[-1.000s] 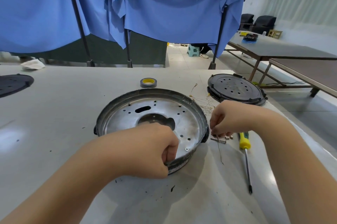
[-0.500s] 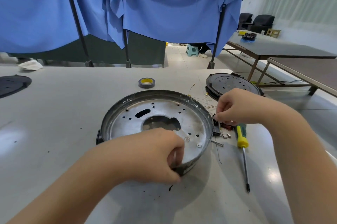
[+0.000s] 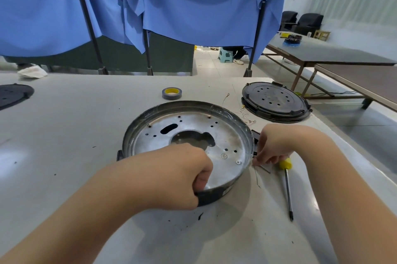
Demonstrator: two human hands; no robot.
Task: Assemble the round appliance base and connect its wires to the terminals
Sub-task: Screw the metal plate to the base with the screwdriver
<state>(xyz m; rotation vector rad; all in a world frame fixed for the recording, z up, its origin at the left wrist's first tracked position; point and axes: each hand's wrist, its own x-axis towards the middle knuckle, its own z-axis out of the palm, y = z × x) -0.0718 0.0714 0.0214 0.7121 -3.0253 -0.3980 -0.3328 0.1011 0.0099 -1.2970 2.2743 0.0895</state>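
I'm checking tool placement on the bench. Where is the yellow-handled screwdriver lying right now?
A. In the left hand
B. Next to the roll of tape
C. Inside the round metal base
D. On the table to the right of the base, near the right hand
D: the yellow-handled screwdriver lies flat on the table, right of the round metal base, its handle just beside the right hand.

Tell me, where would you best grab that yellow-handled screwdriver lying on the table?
Probably by the yellow handle, the thickest part, coming from above. The screwdriver lies flat with its thin shaft and tip pointing toward the person. The right hand partly covers the handle's far end, so the handle's near part is the free spot.
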